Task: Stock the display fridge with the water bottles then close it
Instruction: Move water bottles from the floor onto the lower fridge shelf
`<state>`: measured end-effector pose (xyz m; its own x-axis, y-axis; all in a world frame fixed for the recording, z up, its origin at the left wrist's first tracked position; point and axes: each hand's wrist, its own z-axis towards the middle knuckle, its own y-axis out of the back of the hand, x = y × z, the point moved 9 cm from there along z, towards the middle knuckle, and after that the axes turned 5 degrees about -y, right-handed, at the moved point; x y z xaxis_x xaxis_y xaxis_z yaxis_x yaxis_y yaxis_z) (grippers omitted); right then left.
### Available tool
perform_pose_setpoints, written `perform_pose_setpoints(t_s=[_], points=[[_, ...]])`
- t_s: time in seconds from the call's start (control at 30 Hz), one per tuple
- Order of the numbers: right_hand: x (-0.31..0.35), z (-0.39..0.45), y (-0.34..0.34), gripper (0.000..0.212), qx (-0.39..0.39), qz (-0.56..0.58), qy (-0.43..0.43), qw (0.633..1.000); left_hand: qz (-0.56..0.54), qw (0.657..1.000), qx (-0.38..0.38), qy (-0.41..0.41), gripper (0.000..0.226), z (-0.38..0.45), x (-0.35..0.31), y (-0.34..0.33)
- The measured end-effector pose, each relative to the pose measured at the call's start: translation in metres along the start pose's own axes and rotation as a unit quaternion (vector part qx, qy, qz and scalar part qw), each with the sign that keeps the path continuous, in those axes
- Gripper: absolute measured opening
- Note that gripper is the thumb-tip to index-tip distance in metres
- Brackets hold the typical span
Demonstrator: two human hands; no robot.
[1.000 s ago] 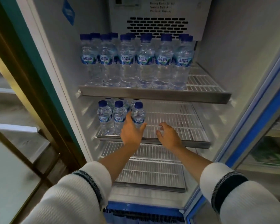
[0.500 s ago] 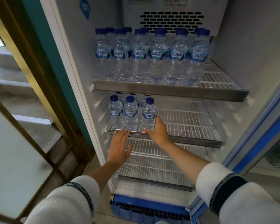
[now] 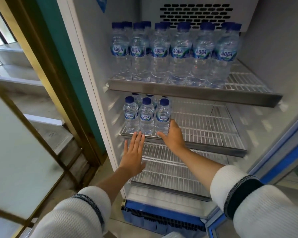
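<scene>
Nearest the camera, the left hand is stretched flat with its fingers spread and empty, their tips at the front rail of the middle shelf, while the right hand curls around the base of the rightmost small water bottle, thumb in front and fingers along its right side. That bottle stands upright with its neighbours in a cluster of small bottles at the left end of that shelf inside the open display fridge. Farther back and higher, the top shelf carries close rows of larger water bottles, leaving bare wire at its right end.
</scene>
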<state>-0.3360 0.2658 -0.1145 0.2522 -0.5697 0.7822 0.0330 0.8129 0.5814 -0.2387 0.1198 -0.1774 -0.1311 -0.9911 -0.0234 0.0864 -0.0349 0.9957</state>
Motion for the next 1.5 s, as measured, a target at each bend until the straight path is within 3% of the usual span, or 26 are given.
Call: perform_pose_setpoints(t_s=[0.33, 0.53, 0.73, 0.87, 1.0, 1.13, 1.3, 1.5], points=[[0.003, -0.004, -0.002, 0.069, 0.001, -0.013, -0.006, 1.000, -0.014, 0.999, 0.029, 0.016, 0.111, -0.003, -0.001, 0.004], [0.004, -0.019, 0.003, 0.090, 0.006, 0.000, -0.011, 1.000, -0.033, 0.999, 0.030, 0.024, 0.104, -0.006, -0.002, 0.012], [0.021, -0.064, 0.009, 0.071, -0.053, -0.080, 0.064, 0.993, -0.171, 0.980, -0.080, 0.064, 0.079, -0.020, 0.006, 0.024], [0.047, -0.096, -0.032, 0.070, 0.040, -0.136, 0.162, 0.977, -0.172, 0.971, -0.090, 0.141, 0.077, -0.064, 0.028, 0.014], [0.075, -0.134, -0.094, 0.073, 0.176, -0.197, 0.240, 0.934, -0.148, 0.963, -0.065, 0.216, 0.077, -0.138, 0.056, 0.001], [0.101, -0.178, -0.145, 0.075, 0.246, -0.238, 0.272, 0.900, -0.124, 0.944, -0.052, 0.301, 0.077, -0.225, 0.086, -0.007], [0.143, -0.247, -0.198, 0.078, 0.309, -0.241, 0.306, 0.868, -0.122, 0.909, -0.094, 0.388, 0.076, -0.340, 0.116, 0.006], [0.175, -0.358, -0.256, 0.083, 0.392, -0.246, 0.307, 0.831, -0.119, 0.873, -0.085, 0.466, 0.074, -0.497, 0.124, 0.018]])
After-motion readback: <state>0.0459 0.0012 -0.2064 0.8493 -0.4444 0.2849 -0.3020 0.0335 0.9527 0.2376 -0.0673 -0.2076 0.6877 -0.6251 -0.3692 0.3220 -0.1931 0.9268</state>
